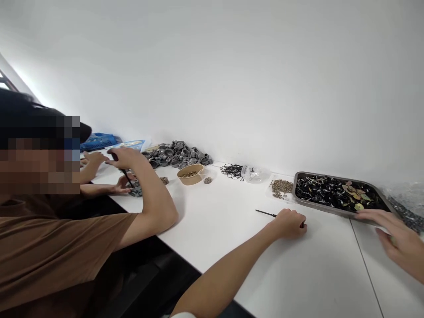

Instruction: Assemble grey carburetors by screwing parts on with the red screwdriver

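My left hand rests on the white table, its fingers wrapped around the handle of a screwdriver. The dark shaft sticks out to the left, and most of the handle is hidden in the fist. At the right, my right hand has its fingers stretched out at the near rim of a grey tray; a speck of green shows near its thumb, too small to name. Many black parts and several yellowish discs fill the tray. Beside the tray lies a pile of small brass-coloured pieces.
Left of me a co-worker in a brown sleeve holds a dark tool over a grey part. Along the wall lie grey parts, a round box, black cords and a clear bag. A table seam runs before the tray.
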The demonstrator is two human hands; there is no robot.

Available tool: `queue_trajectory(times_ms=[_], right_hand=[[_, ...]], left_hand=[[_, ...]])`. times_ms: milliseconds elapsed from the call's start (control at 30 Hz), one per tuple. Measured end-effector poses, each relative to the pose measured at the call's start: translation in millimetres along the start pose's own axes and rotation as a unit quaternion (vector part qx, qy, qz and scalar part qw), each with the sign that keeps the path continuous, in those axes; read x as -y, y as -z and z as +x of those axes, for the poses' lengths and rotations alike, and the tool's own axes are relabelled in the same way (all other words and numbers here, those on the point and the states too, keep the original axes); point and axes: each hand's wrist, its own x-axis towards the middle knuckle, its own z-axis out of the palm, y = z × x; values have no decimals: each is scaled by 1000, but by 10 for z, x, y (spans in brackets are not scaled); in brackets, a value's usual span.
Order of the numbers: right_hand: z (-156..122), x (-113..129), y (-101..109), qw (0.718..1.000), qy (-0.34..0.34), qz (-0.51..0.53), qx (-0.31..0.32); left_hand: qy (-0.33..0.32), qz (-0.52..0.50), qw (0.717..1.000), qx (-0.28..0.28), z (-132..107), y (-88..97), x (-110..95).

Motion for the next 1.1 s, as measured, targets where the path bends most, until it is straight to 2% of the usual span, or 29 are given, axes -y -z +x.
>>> queue_trajectory(times_ms=[67, 167, 267, 333, 500, 567, 633, 667, 733, 833, 900, 933, 1000, 1100], right_hand=[[29, 54, -294, 999, 13, 22, -30], [-60, 270, -557, 996, 31, 80, 5], [-113, 454, -554, 991, 6, 119, 58], [-102, 484, -488, 989, -5, 132, 65], [-89, 352, -439, 987, -23, 145, 61], [-104, 295, -476, 986, -38, 146, 67], [-118, 259, -518, 983, -50, 152, 87], [-122, 250, -535, 981, -54, 157, 97], [-124, 247, -557, 978, -60, 166, 112], [-121, 260, -564, 975, -68, 173, 121], [-121, 262, -563, 974, -73, 175, 123], [-123, 259, -563, 974, -75, 175, 125], [-129, 247, -567, 973, -80, 174, 131], [-136, 234, -571, 972, -86, 175, 135]], left_hand=[[6, 3, 1000, -2, 5, -24, 3], [15, 6, 1000, -6, 19, -63, 8], [24, 2, 1000, -6, 31, -94, 17], [29, -5, 1000, -6, 28, -104, 25], [26, -49, 998, -18, -50, -6, 66], [21, -145, 987, -73, -118, 111, 95], [18, -287, 945, -157, -201, 262, 129], [17, -354, 912, -206, -243, 340, 149], [6, -494, 822, -283, -313, 475, 194], [-7, -675, 665, -318, -354, 573, 273], [12, -748, 591, -303, -330, 558, 329], [26, -770, 565, -294, -307, 532, 355], [48, -797, 531, -284, -250, 456, 394], [60, -815, 508, -273, -166, 326, 417]])
